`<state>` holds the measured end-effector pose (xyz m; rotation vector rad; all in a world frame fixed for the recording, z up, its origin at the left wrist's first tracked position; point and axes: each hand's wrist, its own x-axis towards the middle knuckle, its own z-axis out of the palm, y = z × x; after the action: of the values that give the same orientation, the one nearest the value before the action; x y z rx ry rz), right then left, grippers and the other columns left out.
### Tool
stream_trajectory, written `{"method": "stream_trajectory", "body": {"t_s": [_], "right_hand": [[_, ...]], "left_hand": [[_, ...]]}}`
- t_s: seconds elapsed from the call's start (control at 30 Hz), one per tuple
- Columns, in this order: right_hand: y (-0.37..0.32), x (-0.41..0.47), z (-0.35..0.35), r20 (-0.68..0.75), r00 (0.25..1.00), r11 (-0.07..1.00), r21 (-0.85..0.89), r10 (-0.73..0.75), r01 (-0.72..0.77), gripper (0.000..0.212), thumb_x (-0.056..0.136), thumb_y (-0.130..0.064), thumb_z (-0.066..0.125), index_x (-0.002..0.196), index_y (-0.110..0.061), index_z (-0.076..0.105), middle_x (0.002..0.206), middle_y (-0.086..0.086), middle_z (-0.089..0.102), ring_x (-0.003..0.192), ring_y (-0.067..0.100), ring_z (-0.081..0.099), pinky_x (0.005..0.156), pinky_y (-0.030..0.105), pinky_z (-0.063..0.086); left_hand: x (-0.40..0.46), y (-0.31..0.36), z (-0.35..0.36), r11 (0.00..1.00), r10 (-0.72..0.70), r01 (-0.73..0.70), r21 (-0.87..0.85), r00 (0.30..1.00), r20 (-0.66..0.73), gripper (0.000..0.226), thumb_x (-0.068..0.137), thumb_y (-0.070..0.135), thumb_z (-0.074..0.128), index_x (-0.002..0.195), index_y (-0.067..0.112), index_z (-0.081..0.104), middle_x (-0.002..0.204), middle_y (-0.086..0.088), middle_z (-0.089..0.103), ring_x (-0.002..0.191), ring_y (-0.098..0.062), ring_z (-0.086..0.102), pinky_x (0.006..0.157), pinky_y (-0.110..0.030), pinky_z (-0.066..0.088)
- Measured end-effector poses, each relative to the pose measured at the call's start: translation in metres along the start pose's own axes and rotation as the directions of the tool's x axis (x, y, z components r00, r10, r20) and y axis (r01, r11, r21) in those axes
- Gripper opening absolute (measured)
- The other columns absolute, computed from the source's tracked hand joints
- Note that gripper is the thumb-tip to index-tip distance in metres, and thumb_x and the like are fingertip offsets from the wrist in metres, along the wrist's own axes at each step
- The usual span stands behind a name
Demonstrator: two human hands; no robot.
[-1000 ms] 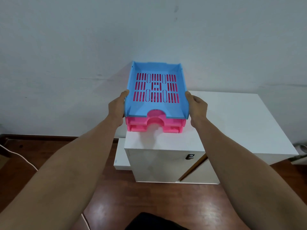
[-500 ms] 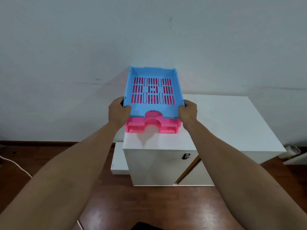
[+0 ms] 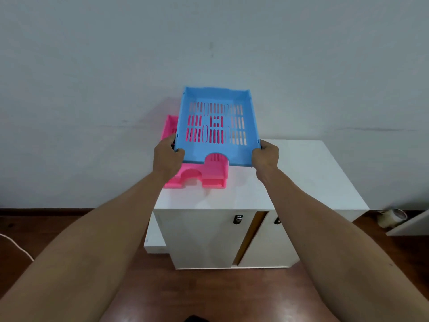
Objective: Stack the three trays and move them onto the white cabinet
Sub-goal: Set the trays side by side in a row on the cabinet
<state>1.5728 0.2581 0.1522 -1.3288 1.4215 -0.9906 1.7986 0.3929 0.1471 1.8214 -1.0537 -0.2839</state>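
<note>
A blue slotted tray [image 3: 216, 126] is held up above the white cabinet [image 3: 301, 177], shifted right of the pink trays [image 3: 197, 175] below it. My left hand [image 3: 167, 156] grips the blue tray's front left corner. My right hand [image 3: 265, 156] grips its front right corner. The pink trays rest stacked on the cabinet's left top, close to the wall; their back part is hidden by the blue tray.
The cabinet stands against a pale wall [image 3: 92, 89] on a dark wooden floor [image 3: 209, 293]. One cabinet door [image 3: 250, 238] is ajar. A tape roll [image 3: 392, 217] lies on the floor at the right, beside a white board [image 3: 408, 226]. A white cord [image 3: 16, 247] runs at the left.
The blue tray has risen off the pink trays and moved right; the pink trays now sit apart on the cabinet. Both hands closed on the blue tray's front corners.
</note>
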Motion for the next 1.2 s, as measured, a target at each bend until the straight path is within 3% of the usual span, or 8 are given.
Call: {"method": "stream_trajectory", "body": {"t_s": [0.1, 0.23, 0.37, 0.53, 0.7, 0.83, 1.0, 1.2], "right_hand": [[0.006, 0.01, -0.038, -0.012, 1.0, 1.0, -0.014, -0.007, 0.007, 0.044, 0.075, 0.009, 0.033, 0.096, 0.003, 0.07, 0.081, 0.007, 0.055, 0.074, 0.024, 0.04, 0.067, 0.035, 0.033], [0.018, 0.024, -0.089, -0.002, 1.0, 0.999, -0.034, -0.017, 0.017, 0.051, 0.076, 0.01, 0.034, 0.105, -0.002, 0.074, 0.088, 0.006, 0.062, 0.078, 0.023, 0.047, 0.068, 0.033, 0.039], [0.037, 0.035, -0.136, 0.041, 0.999, 0.997, -0.068, -0.033, 0.036, 0.052, 0.076, 0.009, 0.032, 0.102, -0.006, 0.075, 0.085, 0.004, 0.064, 0.074, 0.022, 0.048, 0.066, 0.032, 0.038], [0.072, 0.042, -0.181, 0.09, 0.995, 0.992, -0.108, -0.051, 0.06, 0.052, 0.08, 0.008, 0.033, 0.106, -0.01, 0.074, 0.087, 0.003, 0.064, 0.073, 0.02, 0.049, 0.066, 0.031, 0.04], [0.112, 0.041, -0.209, 0.094, 0.995, 0.991, -0.121, -0.045, 0.056, 0.049, 0.08, 0.01, 0.033, 0.104, -0.008, 0.072, 0.084, 0.003, 0.061, 0.07, 0.02, 0.045, 0.06, 0.026, 0.037], [0.136, 0.04, -0.216, 0.102, 0.995, 0.994, -0.111, -0.005, 0.016, 0.048, 0.081, 0.01, 0.033, 0.103, -0.009, 0.072, 0.081, 0.003, 0.06, 0.066, 0.02, 0.044, 0.057, 0.026, 0.034], [0.155, 0.042, -0.21, 0.128, 0.991, 0.994, -0.111, 0.034, -0.02, 0.045, 0.08, 0.01, 0.033, 0.098, -0.005, 0.071, 0.076, 0.005, 0.057, 0.067, 0.021, 0.043, 0.053, 0.024, 0.032], [0.173, 0.051, -0.191, 0.145, 0.982, 0.986, -0.134, 0.117, -0.098, 0.043, 0.077, 0.008, 0.032, 0.104, 0.004, 0.066, 0.084, 0.009, 0.057, 0.075, 0.022, 0.046, 0.067, 0.034, 0.034]], "left_hand": [[-0.015, 0.024, 0.028, 0.999, 0.002, -0.003, -0.039, 1.0, -0.02, 0.055, 0.084, -0.011, 0.052, 0.135, 0.008, 0.062, 0.112, -0.005, 0.067, 0.083, -0.018, 0.064, 0.047, -0.004, 0.047], [-0.039, 0.051, 0.066, 0.999, -0.029, 0.029, -0.037, 1.0, 0.006, 0.058, 0.087, -0.011, 0.051, 0.14, 0.011, 0.057, 0.112, -0.001, 0.064, 0.075, -0.018, 0.066, 0.047, -0.021, 0.055], [-0.065, 0.067, 0.107, 0.999, -0.038, 0.039, -0.028, 0.999, 0.028, 0.055, 0.089, -0.012, 0.05, 0.14, 0.009, 0.057, 0.122, -0.007, 0.065, 0.098, -0.024, 0.065, 0.051, -0.008, 0.048], [-0.097, 0.072, 0.149, 0.994, -0.105, 0.105, -0.003, 0.994, 0.045, 0.052, 0.091, -0.01, 0.049, 0.14, 0.005, 0.056, 0.13, -0.013, 0.065, 0.112, -0.026, 0.061, 0.076, -0.023, 0.054], [-0.124, 0.068, 0.178, 0.993, -0.113, 0.111, 0.025, 0.991, 0.077, 0.049, 0.091, -0.008, 0.051, 0.136, 0.008, 0.061, 0.123, -0.007, 0.068, 0.105, -0.021, 0.062, 0.065, -0.004, 0.046], [-0.134, 0.062, 0.189, 0.987, -0.153, 0.149, 0.053, 0.984, 0.086, 0.048, 0.09, -0.003, 0.057, 0.136, 0.01, 0.062, 0.121, -0.004, 0.067, 0.103, -0.018, 0.06, 0.084, -0.024, 0.047], [-0.142, 0.04, 0.194, 0.966, -0.255, 0.251, 0.069, 0.966, 0.052, 0.044, 0.087, 0.003, 0.068, 0.13, 0.01, 0.066, 0.113, -0.007, 0.069, 0.099, -0.024, 0.065, 0.087, -0.039, 0.059], [-0.14, 0.012, 0.197, 0.929, -0.355, 0.356, 0.105, 0.934, -0.021, 0.036, 0.082, 0.017, 0.08, 0.116, 0.01, 0.068, 0.1, -0.003, 0.062, 0.087, -0.02, 0.06, 0.086, -0.041, 0.058]]}}
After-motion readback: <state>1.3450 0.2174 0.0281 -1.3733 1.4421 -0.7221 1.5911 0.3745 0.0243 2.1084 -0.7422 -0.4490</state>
